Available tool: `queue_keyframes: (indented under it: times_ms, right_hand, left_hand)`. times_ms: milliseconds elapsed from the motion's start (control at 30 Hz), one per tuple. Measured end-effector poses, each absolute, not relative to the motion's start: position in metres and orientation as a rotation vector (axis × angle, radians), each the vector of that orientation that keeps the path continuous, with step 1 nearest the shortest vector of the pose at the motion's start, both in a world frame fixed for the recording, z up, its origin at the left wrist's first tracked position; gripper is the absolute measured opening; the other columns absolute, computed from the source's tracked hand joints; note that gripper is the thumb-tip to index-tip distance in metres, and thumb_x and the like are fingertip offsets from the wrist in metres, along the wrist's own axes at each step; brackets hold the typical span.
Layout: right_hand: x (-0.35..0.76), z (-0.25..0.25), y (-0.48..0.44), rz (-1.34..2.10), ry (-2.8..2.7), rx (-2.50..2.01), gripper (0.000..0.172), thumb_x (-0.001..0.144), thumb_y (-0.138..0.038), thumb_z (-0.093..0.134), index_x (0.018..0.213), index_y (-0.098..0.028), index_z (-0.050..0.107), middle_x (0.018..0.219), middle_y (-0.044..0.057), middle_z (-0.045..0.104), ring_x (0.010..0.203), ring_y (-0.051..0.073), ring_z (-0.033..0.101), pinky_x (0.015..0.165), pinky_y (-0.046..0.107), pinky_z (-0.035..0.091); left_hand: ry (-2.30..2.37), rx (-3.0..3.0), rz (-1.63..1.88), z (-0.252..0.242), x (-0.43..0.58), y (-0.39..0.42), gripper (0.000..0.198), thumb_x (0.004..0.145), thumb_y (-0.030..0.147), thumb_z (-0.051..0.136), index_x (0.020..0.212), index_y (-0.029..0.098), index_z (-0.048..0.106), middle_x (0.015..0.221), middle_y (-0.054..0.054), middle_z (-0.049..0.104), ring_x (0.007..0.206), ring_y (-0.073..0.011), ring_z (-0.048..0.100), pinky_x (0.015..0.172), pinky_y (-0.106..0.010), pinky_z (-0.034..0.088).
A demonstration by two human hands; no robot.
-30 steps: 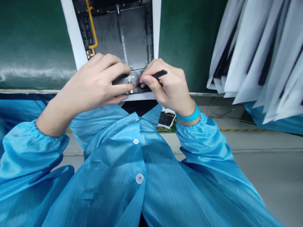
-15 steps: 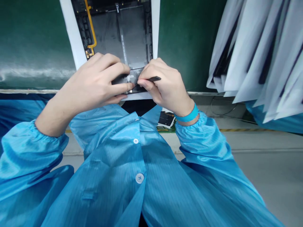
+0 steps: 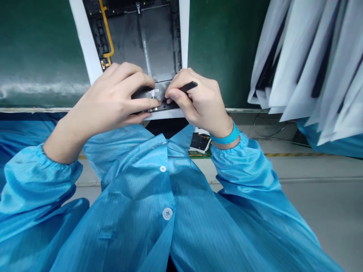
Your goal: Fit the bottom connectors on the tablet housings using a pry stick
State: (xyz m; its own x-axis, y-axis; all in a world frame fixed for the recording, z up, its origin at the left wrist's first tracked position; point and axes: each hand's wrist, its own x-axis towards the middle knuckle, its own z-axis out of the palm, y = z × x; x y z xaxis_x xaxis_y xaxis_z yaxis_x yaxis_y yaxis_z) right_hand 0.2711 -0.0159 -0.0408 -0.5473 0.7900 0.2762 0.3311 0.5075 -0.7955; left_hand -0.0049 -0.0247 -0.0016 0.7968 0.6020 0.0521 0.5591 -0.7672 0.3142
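One tablet chassis (image 3: 141, 37): open, in a white tray (image 3: 83, 41) on a green mat (image 3: 42, 49).
Black strip (image 3: 144, 92): across the chassis's near edge.
Left hand (image 3: 109, 98): your fingers clench that strip.
Right hand (image 3: 200, 102): you're pinching a black spudger (image 3: 188, 87) against the strip.
Change: the spudger's tail just tipped up.

A turquoise smock (image 3: 136, 211) is shimmering with fine darker pinstripes, while a teal band (image 3: 225, 136) is circling the right wrist. A yellow ribbon cable (image 3: 106, 34) is snaking across the black tablet frame (image 3: 121, 37), and the surface (image 3: 42, 49) is glowing dark green. A black tool (image 3: 188, 87) is showing between the fingers (image 3: 181, 99).
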Motion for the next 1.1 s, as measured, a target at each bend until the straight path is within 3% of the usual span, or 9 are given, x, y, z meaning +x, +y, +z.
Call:
queue_keyframes:
  times_ms: [167, 333, 567, 833, 1100]
  right_hand:
    - [0.271, -0.041, -0.015, 0.956, -2.115, -0.897, 0.042, 0.116, -0.062, 0.042, 0.100, -0.032, 0.065, 0.094, 0.006, 0.070, 0.096, 0.027, 0.069, 0.099, 0.051, 0.063]
    - [0.270, -0.044, -0.015, 0.914, -2.145, -0.901, 0.043, 0.117, -0.062, 0.040, 0.102, -0.032, 0.066, 0.094, 0.006, 0.071, 0.096, 0.027, 0.069, 0.097, 0.050, 0.063]
    - [0.269, -0.043, -0.014, 0.887, -2.173, -0.891, 0.049, 0.117, -0.066, 0.036, 0.101, -0.030, 0.066, 0.096, 0.006, 0.073, 0.094, 0.026, 0.070, 0.097, 0.049, 0.061]
    - [0.265, -0.034, -0.017, 0.880, -2.248, -0.935, 0.058, 0.118, -0.068, 0.027, 0.102, -0.028, 0.067, 0.099, 0.005, 0.070, 0.100, 0.023, 0.070, 0.103, 0.044, 0.058]
    - [0.269, -0.030, -0.018, 0.931, -2.144, -0.927, 0.049, 0.121, -0.059, 0.031, 0.103, -0.028, 0.065, 0.100, 0.004, 0.071, 0.093, 0.019, 0.070, 0.099, 0.038, 0.061]
  left_hand:
    - [0.911, 2.685, 0.206, -0.002, -0.006, -0.022, 0.033, 0.116, 0.043, 0.054, 0.139, 0.037, 0.078, 0.150, -0.009, 0.068, 0.143, -0.0382, 0.060, 0.110, -0.063, 0.055]
    - [0.933, 2.710, 0.140, 0.001, -0.006, -0.022, 0.034, 0.115, 0.043, 0.055, 0.142, 0.046, 0.074, 0.149, -0.005, 0.069, 0.143, -0.0355, 0.062, 0.111, -0.060, 0.058]
    - [0.899, 2.723, 0.143, 0.000, -0.006, -0.022, 0.035, 0.116, 0.041, 0.053, 0.144, 0.044, 0.073, 0.151, -0.003, 0.069, 0.142, -0.0326, 0.063, 0.113, -0.057, 0.058]
    - [0.843, 2.732, 0.306, -0.008, -0.006, -0.020, 0.028, 0.116, 0.043, 0.058, 0.133, 0.036, 0.080, 0.145, -0.005, 0.074, 0.137, -0.0314, 0.066, 0.112, -0.051, 0.057]
    - [0.892, 2.604, 0.284, -0.005, -0.005, -0.021, 0.028, 0.116, 0.043, 0.058, 0.135, 0.038, 0.079, 0.145, -0.004, 0.074, 0.143, -0.0308, 0.064, 0.122, -0.051, 0.051]
